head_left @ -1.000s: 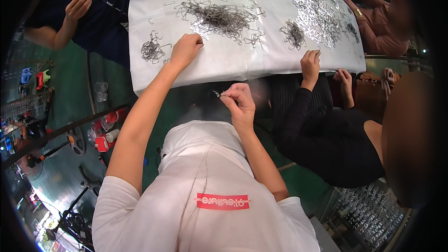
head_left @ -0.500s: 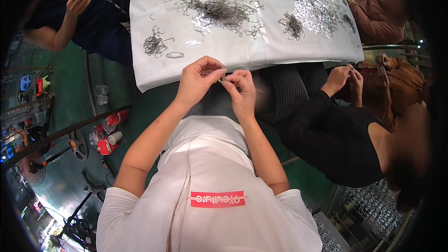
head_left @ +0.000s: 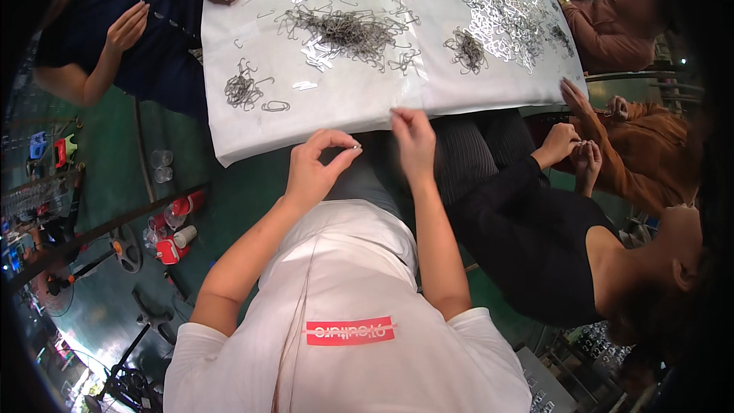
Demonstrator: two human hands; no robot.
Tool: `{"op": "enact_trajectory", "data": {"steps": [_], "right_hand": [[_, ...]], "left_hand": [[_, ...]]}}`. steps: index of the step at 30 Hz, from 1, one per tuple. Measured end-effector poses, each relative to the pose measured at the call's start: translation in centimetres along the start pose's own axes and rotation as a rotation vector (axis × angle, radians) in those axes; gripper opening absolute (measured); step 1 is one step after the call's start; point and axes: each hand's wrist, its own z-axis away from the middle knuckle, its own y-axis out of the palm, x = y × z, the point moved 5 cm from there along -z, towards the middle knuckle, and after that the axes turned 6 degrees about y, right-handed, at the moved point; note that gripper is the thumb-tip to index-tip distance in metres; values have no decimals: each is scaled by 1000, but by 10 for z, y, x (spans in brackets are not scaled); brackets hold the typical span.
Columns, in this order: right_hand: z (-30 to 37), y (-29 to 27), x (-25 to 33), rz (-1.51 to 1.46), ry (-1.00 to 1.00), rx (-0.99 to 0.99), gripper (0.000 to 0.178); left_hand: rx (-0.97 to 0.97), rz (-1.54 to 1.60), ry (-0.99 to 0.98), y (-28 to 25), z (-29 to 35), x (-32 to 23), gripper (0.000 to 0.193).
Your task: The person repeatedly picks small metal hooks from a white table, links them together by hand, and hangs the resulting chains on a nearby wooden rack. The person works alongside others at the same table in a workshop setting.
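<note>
My left hand [head_left: 317,167] is in front of the table's near edge, thumb and forefinger pinched on a small shiny metal piece [head_left: 357,146]. Most of that piece is hidden by the fingertips, so its exact shape does not show. Apart from it, to the right, my right hand [head_left: 415,141] reaches toward the table edge; motion blurs its fingers, and I cannot see whether anything is in them. On the white-covered table [head_left: 321,118] lie a small heap of bent wire hooks [head_left: 243,92], a larger wire-hook pile [head_left: 344,33] and a few flat silvery pieces [head_left: 304,86].
More silvery pieces [head_left: 501,23] cover the table's far right. A co-worker in black [head_left: 520,237] sits close on my right, hands pinched together. Another in dark blue [head_left: 115,23] is at the left. Red containers [head_left: 170,251] and a dark rail [head_left: 99,218] are lower left.
My hands, together half a second ago, have come apart. The right moved right toward the table edge; the left dropped slightly, still pinching the small piece. The whole view has shifted a little.
</note>
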Motion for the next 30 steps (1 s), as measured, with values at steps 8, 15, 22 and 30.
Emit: {"op": "enact_trajectory", "data": {"steps": [8, 15, 22, 30], "right_hand": [[-153, -19, -26, 761, -98, -19, 14], [-182, -4, -30, 1104, -142, 167, 4], [-174, -14, -49, 580, 247, 116, 13], [-82, 5, -13, -443, 506, 308, 14]], "left_hand": [[37, -68, 67, 7, 0, -7, 10], [20, -23, 36, 11, -2, -5, 13], [39, -96, 53, 6, -2, -4, 12], [12, -84, 69, 2, 3, -3, 11]]}}
